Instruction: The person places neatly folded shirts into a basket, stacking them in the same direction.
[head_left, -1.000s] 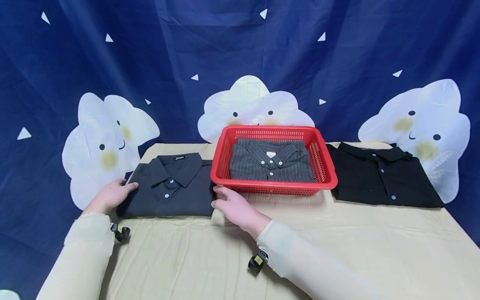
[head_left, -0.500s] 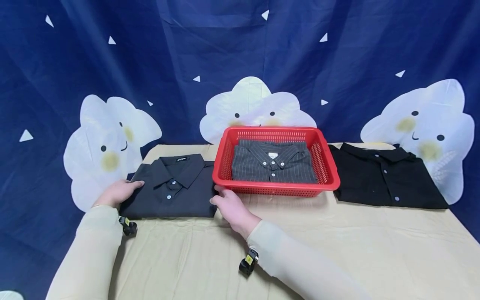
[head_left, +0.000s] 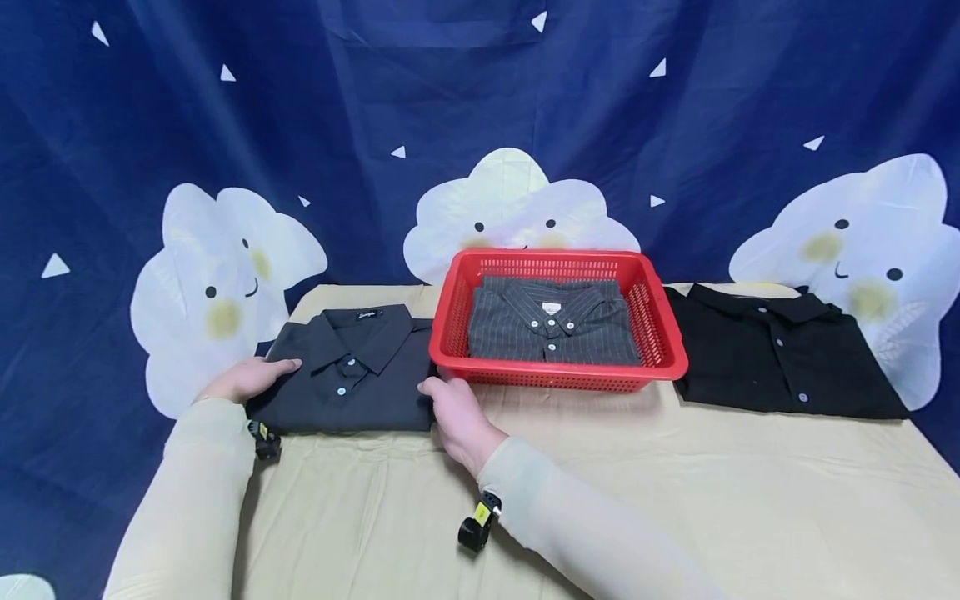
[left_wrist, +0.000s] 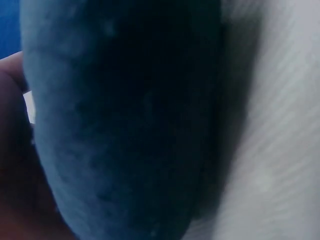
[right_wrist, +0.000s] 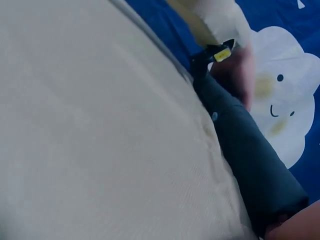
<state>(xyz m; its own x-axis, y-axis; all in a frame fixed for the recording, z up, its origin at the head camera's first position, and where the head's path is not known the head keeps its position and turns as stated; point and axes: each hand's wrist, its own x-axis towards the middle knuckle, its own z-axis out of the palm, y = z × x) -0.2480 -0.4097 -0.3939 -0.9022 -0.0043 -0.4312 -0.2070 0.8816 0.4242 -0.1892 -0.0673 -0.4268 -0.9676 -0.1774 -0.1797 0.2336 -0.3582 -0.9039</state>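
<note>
A folded dark grey shirt (head_left: 386, 400) with a pointed collar and pale buttons lies at the left of the table. My left hand (head_left: 251, 379) grips its left side, thumb on top, with the other fingers hidden. At the opposite side, my right hand (head_left: 463, 423) holds the shirt's right edge, thumb over it and fingers out of sight. Dark cloth of the shirt (left_wrist: 125, 125) fills much of the left wrist view. The right wrist view shows the shirt (right_wrist: 255, 170) edge-on, with the left hand (right_wrist: 242, 75) at its far end.
A red plastic basket (head_left: 558, 373) stands just right of the grey shirt, with a striped folded shirt (head_left: 551, 342) inside. Farther right lies a black folded shirt (head_left: 750, 367). Behind the beige-covered table (head_left: 360, 517) hangs a blue curtain (head_left: 360, 75) with cloud prints.
My left hand has slid right, its thumb farther over the grey shirt. My right hand has shifted slightly left onto the shirt's edge. The head view has drifted a little.
</note>
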